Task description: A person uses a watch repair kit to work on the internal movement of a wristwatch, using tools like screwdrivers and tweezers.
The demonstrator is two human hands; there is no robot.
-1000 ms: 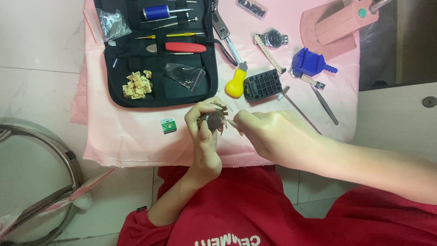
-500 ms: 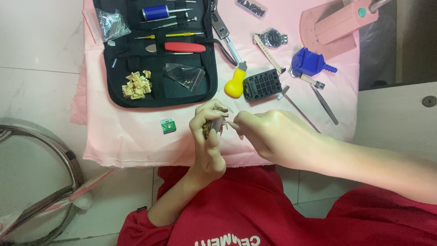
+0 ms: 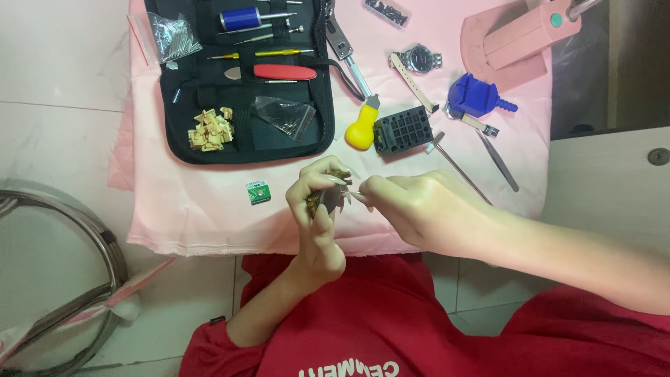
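Observation:
My left hand (image 3: pixel 317 209) grips a small dark watch (image 3: pixel 330 197) with a gold-coloured band, held upright over the near edge of a pink cloth (image 3: pixel 202 209). My right hand (image 3: pixel 426 209) pinches a thin metal tool (image 3: pixel 354 195) whose tip touches the watch. Fingers hide most of the watch.
An open black tool case (image 3: pixel 237 139) with screwdrivers lies at the back left. Around it are a yellow-handled tool (image 3: pixel 361 129), a black holder block (image 3: pixel 403 130), a blue tool (image 3: pixel 476 96), tweezers (image 3: pixel 497 159), a silver wristwatch (image 3: pixel 421 58), a small green packet (image 3: pixel 259 192) and a pink press (image 3: pixel 516 35). A metal ring stand (image 3: pixel 63 279) is at left.
My left hand has turned the watch more upright, so less of its face shows. My right hand stays at it with the thin tool.

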